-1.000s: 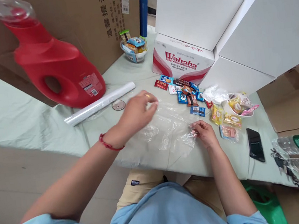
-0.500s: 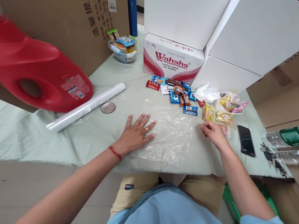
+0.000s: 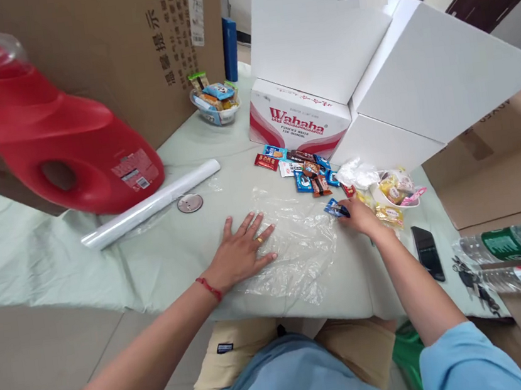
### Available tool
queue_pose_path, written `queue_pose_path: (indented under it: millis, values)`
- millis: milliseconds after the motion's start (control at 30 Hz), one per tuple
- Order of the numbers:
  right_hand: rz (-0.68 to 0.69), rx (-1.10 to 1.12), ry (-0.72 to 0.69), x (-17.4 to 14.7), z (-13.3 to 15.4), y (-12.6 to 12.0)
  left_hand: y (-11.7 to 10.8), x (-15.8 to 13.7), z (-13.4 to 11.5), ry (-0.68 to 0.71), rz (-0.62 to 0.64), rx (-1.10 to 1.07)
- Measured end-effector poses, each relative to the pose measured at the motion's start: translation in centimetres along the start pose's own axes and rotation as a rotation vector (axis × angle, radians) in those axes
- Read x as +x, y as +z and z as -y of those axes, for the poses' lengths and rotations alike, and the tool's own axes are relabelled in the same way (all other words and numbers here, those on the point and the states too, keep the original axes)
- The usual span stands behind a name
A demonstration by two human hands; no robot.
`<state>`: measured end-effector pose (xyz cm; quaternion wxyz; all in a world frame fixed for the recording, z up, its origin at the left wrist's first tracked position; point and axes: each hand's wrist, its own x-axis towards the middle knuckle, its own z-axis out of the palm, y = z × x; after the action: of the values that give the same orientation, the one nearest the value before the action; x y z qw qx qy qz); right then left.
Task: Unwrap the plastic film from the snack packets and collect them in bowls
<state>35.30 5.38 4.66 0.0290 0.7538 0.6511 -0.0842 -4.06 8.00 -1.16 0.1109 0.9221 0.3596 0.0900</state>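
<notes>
While the big red detergent jug point(image 3: 65, 149) and the white boxes point(image 3: 370, 80) crowd the far edge of the table point(image 3: 22, 262), your work sits nearer the front edge, on the clear plastic sheet point(image 3: 299, 241) spread flat on the pale green cloth. Your left hand point(image 3: 243, 251) lies open, palm down, fingers spread on the sheet's left side, pinning it. Your right hand point(image 3: 361, 217) reaches just past the sheet's right edge and pinches a small blue-wrapped snack point(image 3: 336, 209) between thumb and fingers, at the near fringe of the scattered snack pile point(image 3: 307, 167). A roll of film point(image 3: 150, 203) lies toward the left, below the jug, with a small round disc point(image 3: 190, 203) beside it; a dark phone point(image 3: 428, 252) rests by the right edge. By my reading, you are at the picking step: one snack gripped, none yet on the sheet. The next move calls for bringing that snack over the middle of the sheet while your left palm holds the film taut and unwrinkled.
</notes>
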Motion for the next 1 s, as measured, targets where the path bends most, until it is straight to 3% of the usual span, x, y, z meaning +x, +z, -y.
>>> queue_pose_path:
  millis: [100, 167, 267, 333, 400, 533, 600, 700, 867, 933, 1000]
  values:
    - [-0.113, 0.127, 0.087, -0.9, -1.2, -1.5, -0.2, 0.0, 0.0, -0.004, -0.012, -0.023]
    - [-0.21, 0.338, 0.105, -0.5, -0.9, -2.5, -0.2, 0.0, 0.0, -0.007, -0.025, -0.036]
    - [-0.205, 0.794, 0.128, 1.5, 1.7, -3.2, 0.0, -0.1, 0.0, -0.007, -0.045, -0.051]
    - [-0.157, 0.971, 0.192, 3.7, 4.3, -3.0, 0.1, -0.1, 0.1, -0.004, -0.053, -0.058]
    - [-0.202, 0.929, 0.258, 5.9, 7.0, -2.5, 0.1, -0.1, 0.0, -0.001, -0.058, -0.063]
    - [-0.37, 0.422, 0.211, 8.6, 11.5, -0.7, 0.1, -0.2, 0.0, -0.007, -0.07, -0.064]
    - [-0.34, 0.141, 0.136, 8.8, 13.0, 0.2, 0.1, -0.3, 0.0, -0.01, -0.07, -0.057]
    - [-0.26, -0.021, 0.13, 8.8, 14.3, 0.8, 0.0, -0.3, 0.0, -0.008, -0.063, -0.06]
    - [-0.225, 0.165, 0.259, 8.8, 13.0, -1.5, 0.1, -0.3, 0.1, -0.011, -0.078, -0.091]
    - [-0.23, 0.454, 0.273, 7.9, 12.0, -2.8, 0.2, -0.3, 0.0, -0.013, -0.089, -0.101]
    - [-0.117, 0.862, 0.25, 6.1, 11.4, -3.6, 0.3, -0.3, 0.1, -0.01, -0.093, -0.111]
